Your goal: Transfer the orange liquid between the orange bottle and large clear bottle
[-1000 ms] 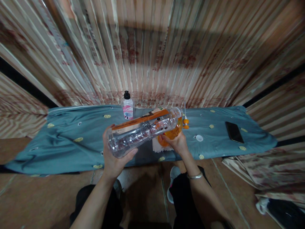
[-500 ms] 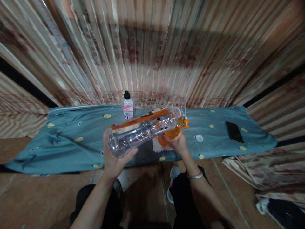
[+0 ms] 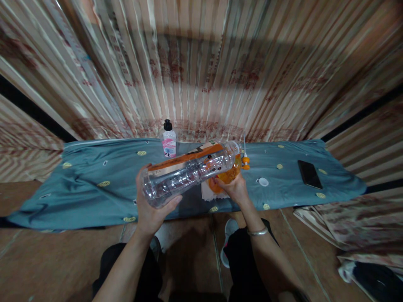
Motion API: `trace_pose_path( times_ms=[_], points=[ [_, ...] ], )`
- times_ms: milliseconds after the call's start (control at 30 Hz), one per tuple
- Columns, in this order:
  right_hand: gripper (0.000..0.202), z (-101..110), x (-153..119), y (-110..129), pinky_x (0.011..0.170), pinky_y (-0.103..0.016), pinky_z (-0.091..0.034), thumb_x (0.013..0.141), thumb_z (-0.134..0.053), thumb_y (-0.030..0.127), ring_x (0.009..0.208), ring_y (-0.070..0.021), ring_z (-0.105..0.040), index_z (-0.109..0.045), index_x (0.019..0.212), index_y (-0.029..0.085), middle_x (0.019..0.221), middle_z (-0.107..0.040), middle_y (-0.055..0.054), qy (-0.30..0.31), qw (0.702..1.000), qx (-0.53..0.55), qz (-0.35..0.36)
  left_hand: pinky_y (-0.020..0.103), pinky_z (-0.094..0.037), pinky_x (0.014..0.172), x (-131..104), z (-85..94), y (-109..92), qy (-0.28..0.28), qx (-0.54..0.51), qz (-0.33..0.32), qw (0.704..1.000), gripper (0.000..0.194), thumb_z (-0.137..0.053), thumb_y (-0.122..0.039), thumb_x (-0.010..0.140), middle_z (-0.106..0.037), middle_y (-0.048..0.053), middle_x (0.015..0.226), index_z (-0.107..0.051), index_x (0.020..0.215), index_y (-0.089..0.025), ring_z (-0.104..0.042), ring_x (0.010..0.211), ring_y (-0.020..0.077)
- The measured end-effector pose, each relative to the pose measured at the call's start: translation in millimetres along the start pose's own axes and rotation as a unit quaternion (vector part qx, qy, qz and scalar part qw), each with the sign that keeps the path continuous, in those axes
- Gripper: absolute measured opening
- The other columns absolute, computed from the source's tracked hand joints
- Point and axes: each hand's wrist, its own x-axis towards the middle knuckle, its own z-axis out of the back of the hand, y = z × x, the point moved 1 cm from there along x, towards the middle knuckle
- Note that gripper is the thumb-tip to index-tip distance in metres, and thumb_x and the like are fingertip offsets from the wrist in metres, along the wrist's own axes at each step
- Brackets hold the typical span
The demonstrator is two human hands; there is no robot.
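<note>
My left hand (image 3: 154,209) is wrapped round the base of a large clear bottle (image 3: 189,170) with an orange label. The bottle is tilted, its mouth at the upper right, over an orange bottle (image 3: 231,172). Fingers of my right hand (image 3: 234,188) grip that orange bottle, whose upper part is largely hidden behind the clear one. Under it lies a white tissue (image 3: 209,194). An orange pump top (image 3: 245,161) rests just right of the orange bottle. Whether liquid is flowing between the bottles is too small to tell.
On the teal cloth (image 3: 82,180) stand a small bottle (image 3: 169,142) with a black cap at the back, a white round cap (image 3: 263,182) right of my right hand, and a black phone (image 3: 310,174) farther right. A striped curtain (image 3: 195,75) hangs behind.
</note>
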Motion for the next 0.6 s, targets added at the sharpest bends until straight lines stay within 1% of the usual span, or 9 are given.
trace_pose_path(
  times_ms=[100,200,300,500,600],
  points=[
    [0.078,-0.2,0.6,-0.6,0.099,-0.063,-0.062,0.063,-0.084,0.060,0.110,-0.0418,-0.077,-0.060,0.124,0.018,0.117,-0.078,-0.019,0.000,1.000,-0.001,-0.002,0.060,-0.056,0.111,0.4,-1.1,-2.2,-0.005,-0.002,-0.011,1.000,0.097,-0.097,-0.050,0.058,-0.067,0.014,0.133,-0.052,0.140,-0.025,-0.071,0.121,0.0362],
    [0.076,-0.6,0.9,-1.8,0.099,-0.062,-0.062,0.063,-0.084,0.060,0.110,-0.0412,-0.077,-0.060,0.123,0.020,0.117,-0.079,-0.018,-0.005,1.000,-0.001,0.004,0.058,-0.058,0.108,0.6,-1.5,-3.9,-0.007,0.003,-0.024,1.000,0.095,-0.097,-0.051,0.058,-0.068,0.013,0.131,-0.054,0.138,-0.026,-0.072,0.118,0.0357],
    [0.074,-1.0,0.7,-3.2,0.099,-0.062,-0.062,0.064,-0.084,0.059,0.112,-0.0407,-0.076,-0.060,0.123,0.022,0.118,-0.079,-0.017,-0.010,1.000,-0.008,0.010,0.057,-0.058,0.108,0.6,-0.8,-3.8,-0.005,0.008,-0.020,1.000,0.097,-0.098,-0.050,0.058,-0.068,0.013,0.132,-0.053,0.140,-0.026,-0.072,0.119,0.0351],
    [0.078,-2.1,0.6,-5.1,0.102,-0.060,-0.061,0.064,-0.084,0.059,0.114,-0.0394,-0.076,-0.058,0.126,0.019,0.123,-0.077,-0.019,-0.004,1.000,0.004,0.012,0.056,-0.058,0.108,0.3,-0.3,-1.6,-0.005,0.008,-0.016,1.000,0.097,-0.098,-0.050,0.057,-0.068,0.011,0.132,-0.054,0.140,-0.028,-0.071,0.119,0.0338],
    [0.079,-2.2,0.6,-5.7,0.102,-0.058,-0.062,0.063,-0.085,0.058,0.114,-0.0390,-0.076,-0.058,0.126,0.020,0.122,-0.078,-0.018,-0.007,1.000,0.003,0.007,0.056,-0.057,0.109,0.0,-0.6,-0.8,-0.003,0.006,-0.022,1.000,0.096,-0.098,-0.050,0.058,-0.068,0.011,0.132,-0.053,0.141,-0.028,-0.071,0.120,0.0339]
  ],
)
